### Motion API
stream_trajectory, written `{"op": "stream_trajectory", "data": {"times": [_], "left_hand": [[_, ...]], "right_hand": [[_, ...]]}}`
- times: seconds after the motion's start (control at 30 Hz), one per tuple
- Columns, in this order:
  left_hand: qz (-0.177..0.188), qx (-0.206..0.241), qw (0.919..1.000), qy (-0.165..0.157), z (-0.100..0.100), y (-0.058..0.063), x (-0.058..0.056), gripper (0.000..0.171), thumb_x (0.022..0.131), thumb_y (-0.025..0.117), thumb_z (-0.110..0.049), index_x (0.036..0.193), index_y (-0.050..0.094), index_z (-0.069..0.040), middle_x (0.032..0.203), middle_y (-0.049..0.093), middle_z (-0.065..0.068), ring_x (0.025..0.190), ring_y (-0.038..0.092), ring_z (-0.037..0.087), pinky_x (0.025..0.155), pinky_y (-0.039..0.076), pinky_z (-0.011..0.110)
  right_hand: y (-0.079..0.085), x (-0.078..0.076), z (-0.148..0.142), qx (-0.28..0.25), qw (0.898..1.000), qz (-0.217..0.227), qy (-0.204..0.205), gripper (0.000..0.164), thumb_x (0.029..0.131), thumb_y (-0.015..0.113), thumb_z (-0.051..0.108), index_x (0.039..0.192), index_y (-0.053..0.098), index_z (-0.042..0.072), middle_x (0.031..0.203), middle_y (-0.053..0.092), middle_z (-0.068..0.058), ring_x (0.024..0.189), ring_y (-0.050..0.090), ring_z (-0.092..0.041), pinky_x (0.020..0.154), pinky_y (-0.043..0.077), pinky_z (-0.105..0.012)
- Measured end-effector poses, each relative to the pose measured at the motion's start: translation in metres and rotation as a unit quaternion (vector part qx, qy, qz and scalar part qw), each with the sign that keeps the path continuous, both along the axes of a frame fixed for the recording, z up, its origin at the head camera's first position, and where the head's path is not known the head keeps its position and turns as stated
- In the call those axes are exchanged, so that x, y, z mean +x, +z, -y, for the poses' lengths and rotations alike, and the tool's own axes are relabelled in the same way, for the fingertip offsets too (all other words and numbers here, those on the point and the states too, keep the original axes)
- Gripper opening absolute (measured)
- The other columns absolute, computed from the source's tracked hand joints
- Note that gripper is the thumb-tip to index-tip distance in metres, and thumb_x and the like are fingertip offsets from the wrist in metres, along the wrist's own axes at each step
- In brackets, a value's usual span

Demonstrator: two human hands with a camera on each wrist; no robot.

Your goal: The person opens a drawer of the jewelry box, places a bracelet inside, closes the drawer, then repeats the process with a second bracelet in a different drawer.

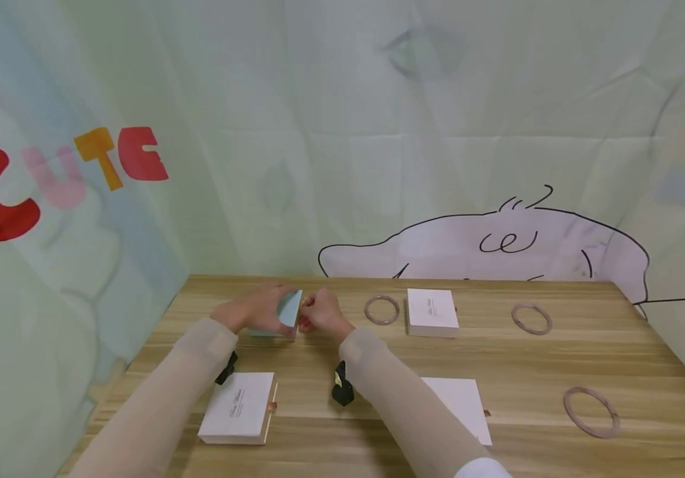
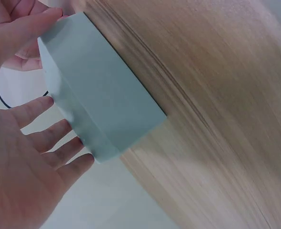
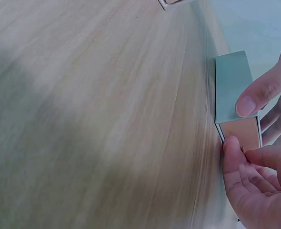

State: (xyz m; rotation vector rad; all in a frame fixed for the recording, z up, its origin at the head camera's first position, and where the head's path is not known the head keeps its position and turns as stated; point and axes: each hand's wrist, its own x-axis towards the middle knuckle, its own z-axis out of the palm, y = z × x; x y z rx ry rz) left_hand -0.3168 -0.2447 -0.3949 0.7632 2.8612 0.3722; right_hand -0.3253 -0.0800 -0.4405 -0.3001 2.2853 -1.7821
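Observation:
My left hand [image 1: 261, 309] grips a pale blue-green box [image 1: 290, 307] near the table's back left. In the left wrist view, its thumb and spread fingers hold the box [image 2: 97, 86] along opposite sides. At the box's open end, the right hand [image 1: 323, 313] pinches a small brown pull tab [image 3: 244, 150] between thumb and forefinger. The right wrist view shows the pinkish-brown end of an inner drawer [image 3: 240, 131] inside the sleeve. Nearest to the right hand on the table lies a pale purple bangle [image 1: 367, 310].
White boxes with brown tabs lie at front left [image 1: 237, 405], back middle [image 1: 431, 309] and front middle [image 1: 462, 401], the last partly behind my right forearm. Two more bangles lie at right, one farther back [image 1: 548, 325], one nearer [image 1: 566, 405]. A printed curtain [image 1: 295, 166] hangs behind.

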Motion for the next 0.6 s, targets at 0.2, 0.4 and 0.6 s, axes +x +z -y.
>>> {"op": "stream_trajectory", "data": {"times": [0.2, 0.4, 0.6], "left_hand": [[0.016, -0.015, 0.9998, 0.002, -0.0056, 0.0032, -0.0004, 0.092, 0.07, 0.084, -0.033, 0.146, 0.045, 0.002, 0.134, 0.054, 0.023, 0.107, 0.051, 0.034, 0.083, 0.047, 0.045], [0.016, -0.015, 0.9997, -0.005, -0.005, 0.002, -0.0037, 0.089, 0.069, 0.084, -0.029, 0.144, 0.047, 0.002, 0.13, 0.056, 0.022, 0.104, 0.051, 0.032, 0.082, 0.046, 0.042], [0.014, -0.005, 0.9998, -0.012, -0.0026, 0.0009, -0.0074, 0.089, 0.067, 0.088, -0.027, 0.141, 0.049, 0.003, 0.123, 0.059, 0.02, 0.099, 0.053, 0.03, 0.081, 0.047, 0.042]], "right_hand": [[-0.0005, 0.0004, 0.0011, -0.017, 1.0, 0.003, -0.007, 0.008, 0.089, 0.058, -0.016, 0.084, 0.063, -0.018, 0.074, 0.067, -0.031, 0.07, 0.07, -0.045, 0.055, 0.058, -0.035], [-0.0006, 0.0009, 0.0013, -0.019, 1.0, -0.001, -0.013, 0.008, 0.089, 0.058, -0.016, 0.083, 0.063, -0.019, 0.071, 0.067, -0.03, 0.065, 0.07, -0.042, 0.054, 0.057, -0.036], [-0.0014, -0.0007, 0.0026, -0.011, 1.0, -0.005, -0.013, 0.011, 0.088, 0.059, -0.017, 0.079, 0.064, -0.017, 0.069, 0.066, -0.03, 0.065, 0.07, -0.043, 0.053, 0.057, -0.036]]}}
